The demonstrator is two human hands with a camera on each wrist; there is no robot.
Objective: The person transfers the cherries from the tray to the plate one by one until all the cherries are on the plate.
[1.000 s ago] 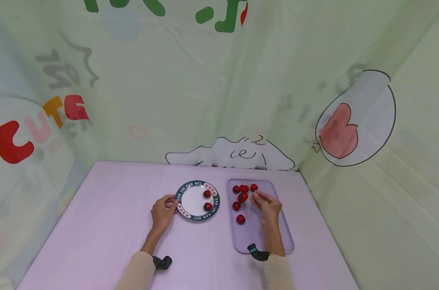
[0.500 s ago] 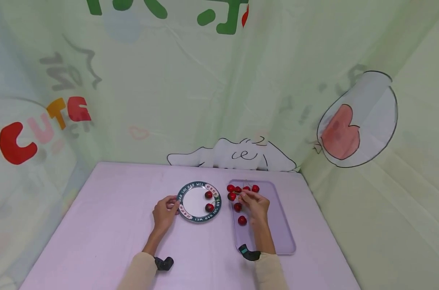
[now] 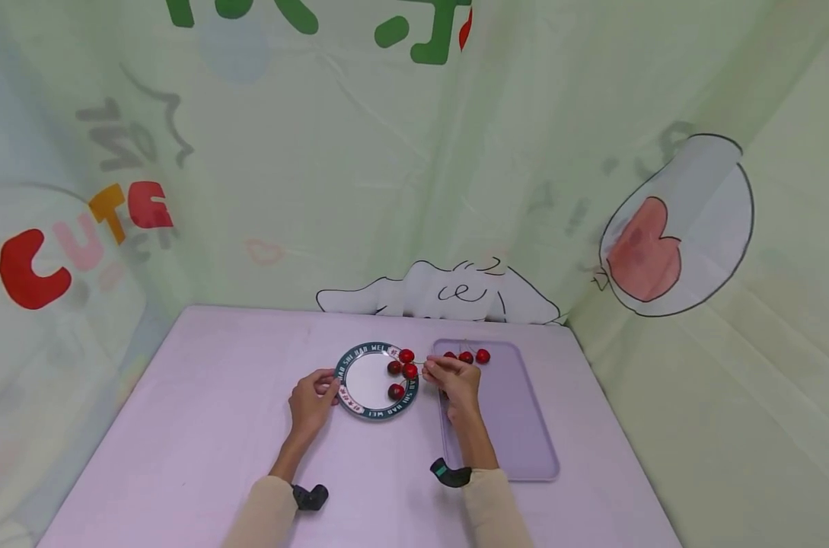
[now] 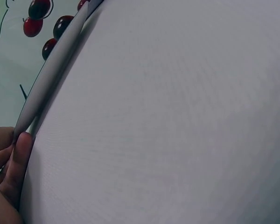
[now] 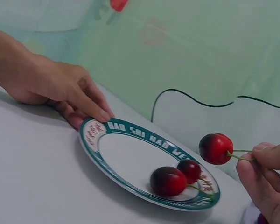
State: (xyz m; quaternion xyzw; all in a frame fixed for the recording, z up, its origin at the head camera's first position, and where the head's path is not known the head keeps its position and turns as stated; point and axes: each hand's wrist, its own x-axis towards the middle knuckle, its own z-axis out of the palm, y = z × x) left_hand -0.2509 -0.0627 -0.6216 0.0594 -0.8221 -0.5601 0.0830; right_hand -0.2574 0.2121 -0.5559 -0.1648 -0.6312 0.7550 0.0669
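My left hand pinches the left rim of a round white plate with a green lettered border. In the left wrist view, its fingers lie at the plate's edge. Two dark red cherries rest on the plate's right side. My right hand pinches thin green stems between thumb and fingertips. From these stems a pair of red cherries is held over the plate's right rim. The right wrist view shows the held cherries above the plate, apart from it, one overlapping the other.
A lilac rectangular tray lies right of the plate, partly behind my right hand and forearm. Several cherries sit at its far end; others may be hidden by the hand. A pale pink cloth covers the table, and printed curtains enclose it.
My right hand has moved left from the tray to the plate's right side, carrying the pair of cherries by the stems. The left hand keeps its grip on the plate.
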